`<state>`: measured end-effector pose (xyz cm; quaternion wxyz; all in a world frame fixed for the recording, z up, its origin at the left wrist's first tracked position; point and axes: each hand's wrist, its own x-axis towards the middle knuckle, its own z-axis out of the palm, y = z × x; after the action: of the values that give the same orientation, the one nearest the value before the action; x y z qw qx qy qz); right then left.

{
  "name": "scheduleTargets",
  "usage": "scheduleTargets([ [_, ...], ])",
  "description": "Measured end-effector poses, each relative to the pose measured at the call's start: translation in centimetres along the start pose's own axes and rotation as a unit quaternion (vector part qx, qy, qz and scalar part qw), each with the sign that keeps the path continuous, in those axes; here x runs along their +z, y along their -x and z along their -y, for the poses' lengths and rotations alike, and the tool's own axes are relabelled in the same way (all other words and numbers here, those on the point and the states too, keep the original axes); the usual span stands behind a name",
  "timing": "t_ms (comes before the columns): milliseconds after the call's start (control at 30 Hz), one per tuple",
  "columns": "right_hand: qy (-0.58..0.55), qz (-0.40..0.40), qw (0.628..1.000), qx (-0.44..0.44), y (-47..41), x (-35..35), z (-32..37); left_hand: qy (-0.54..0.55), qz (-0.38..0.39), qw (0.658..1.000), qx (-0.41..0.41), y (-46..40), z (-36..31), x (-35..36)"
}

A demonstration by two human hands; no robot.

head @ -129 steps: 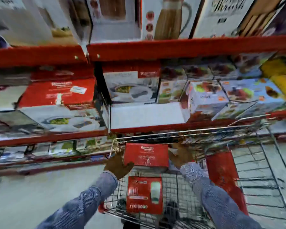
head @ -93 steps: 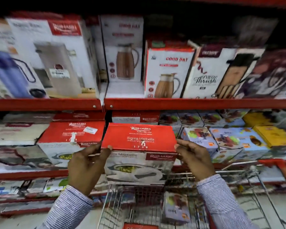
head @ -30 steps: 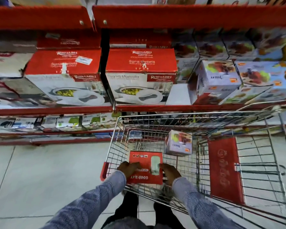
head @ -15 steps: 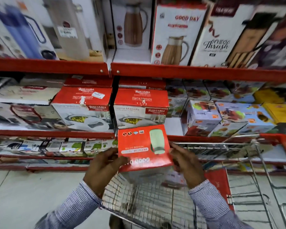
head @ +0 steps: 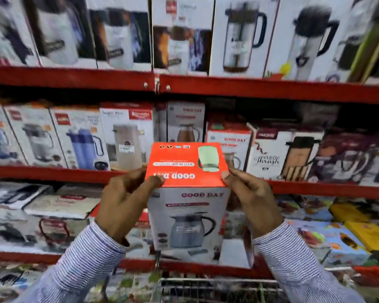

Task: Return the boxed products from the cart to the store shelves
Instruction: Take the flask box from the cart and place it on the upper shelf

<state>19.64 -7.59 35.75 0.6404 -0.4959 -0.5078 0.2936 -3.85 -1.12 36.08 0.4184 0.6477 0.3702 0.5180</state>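
Observation:
I hold a Good Day jug box (head: pixel 188 215) upright at chest height in front of the shelves; its top is red and its white front shows a grey jug. My left hand (head: pixel 125 200) grips its left upper edge and my right hand (head: pixel 249 197) grips its right upper edge. Behind the box, on the middle shelf (head: pixel 315 189), stand other Good Day boxes (head: pixel 230 141) with brown jugs. The cart's wire rim (head: pixel 217 283) shows at the bottom edge, below the box.
Red metal shelves run across the whole view. The top shelf (head: pixel 249 88) carries tall flask and press boxes. Left of my hands stand blue and steel flask boxes (head: pixel 83 138). To the right is a Thrush box (head: pixel 282 154). Lower right lie colourful juicer boxes (head: pixel 337 237).
Both hands have lifted the Good Day box out of the cart and raised it to the middle shelf's height. My view has tilted up, so the cart has almost left the frame.

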Motion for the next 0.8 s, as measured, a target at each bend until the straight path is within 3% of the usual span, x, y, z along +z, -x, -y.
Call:
scheduleTargets([
  [233, -0.004, -0.011, 0.998, -0.069, -5.0, 1.5, 4.9, 0.001, -0.027, 0.995, 0.093, -5.2, -4.8, -1.1],
  [800, 0.01, -0.052, 0.996, -0.074, -10.1, 3.7, 1.4, 0.007, -0.026, 0.995, 0.1, -11.8, -1.2, -0.7],
])
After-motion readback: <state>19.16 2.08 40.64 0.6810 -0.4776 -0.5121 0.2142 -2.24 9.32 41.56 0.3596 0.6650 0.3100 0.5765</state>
